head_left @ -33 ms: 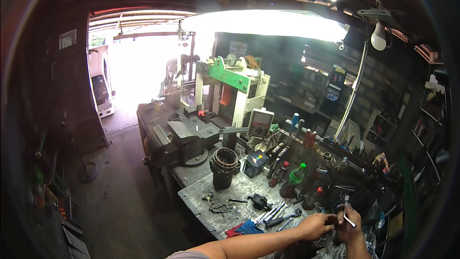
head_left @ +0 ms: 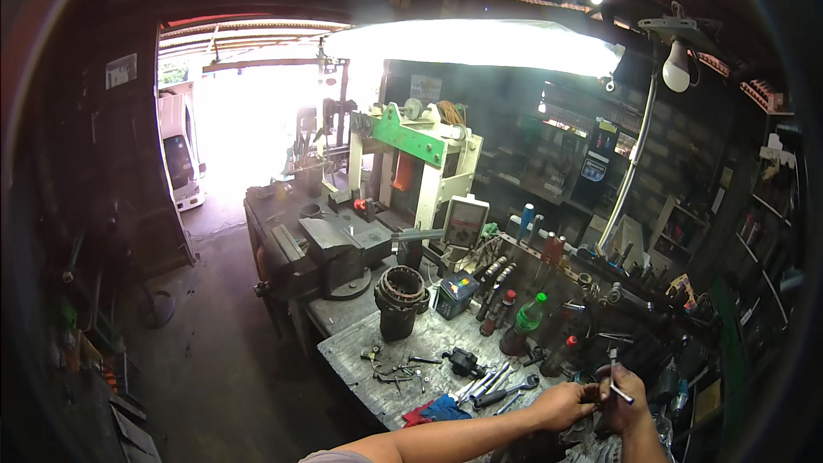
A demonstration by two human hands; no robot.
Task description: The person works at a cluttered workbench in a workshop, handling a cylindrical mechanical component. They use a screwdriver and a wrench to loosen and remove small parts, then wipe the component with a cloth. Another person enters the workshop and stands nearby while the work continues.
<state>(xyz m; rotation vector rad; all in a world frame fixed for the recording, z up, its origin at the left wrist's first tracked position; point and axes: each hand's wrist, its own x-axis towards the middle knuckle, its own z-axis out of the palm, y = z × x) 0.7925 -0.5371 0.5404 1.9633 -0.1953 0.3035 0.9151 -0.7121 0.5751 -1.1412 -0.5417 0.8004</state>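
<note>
Gripped in the right hand (head_left: 630, 417) is a slim metal tool (head_left: 621, 393), over the right part of the workbench (head_left: 364, 346). Just beside it the left hand (head_left: 559, 409) has its fingers bent together; whether they pinch anything, I cannot tell in that dark patch. Leftward lie a ratchet (head_left: 490, 398) and a blue cloth (head_left: 447, 410). Farther off, a dark flanged housing (head_left: 399, 321) stands upright near a dark box (head_left: 457, 295).

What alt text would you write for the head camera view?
A person's right hand holds a slim metal tool at a cluttered workbench, the left hand close beside it. To their left lie hand tools and a red-and-blue cloth; beyond stand a dark cylindrical part, a vise and a green-and-white press frame.
</note>
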